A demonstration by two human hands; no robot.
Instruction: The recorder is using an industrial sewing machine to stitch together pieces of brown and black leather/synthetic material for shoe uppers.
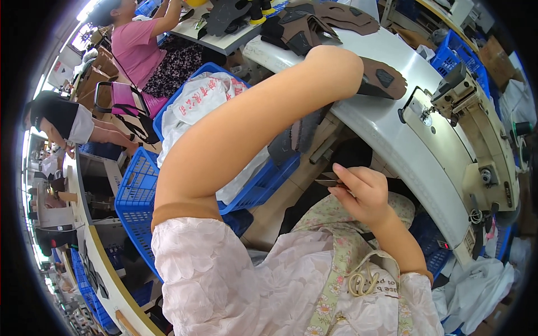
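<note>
My left arm stretches across to the white worktable (386, 123). My left hand (339, 70) is at its edge, bent so that its fingers are hidden. Right beside that hand lies a brown shoe-upper piece (386, 77) with dark patches, partly covered by it. Close to my lap, my right hand (363, 193) is closed around a small tool with a thin metal blade (326, 181). The blade points left from between thumb and fingers; the rest of the tool is hidden.
More brown and black upper pieces (300, 25) lie at the table's far end. An industrial sewing machine (476, 134) stands on the right. Blue crates (134, 182) with white sacks (193, 103) fill the floor to the left. A person in pink (134, 47) sits at another table.
</note>
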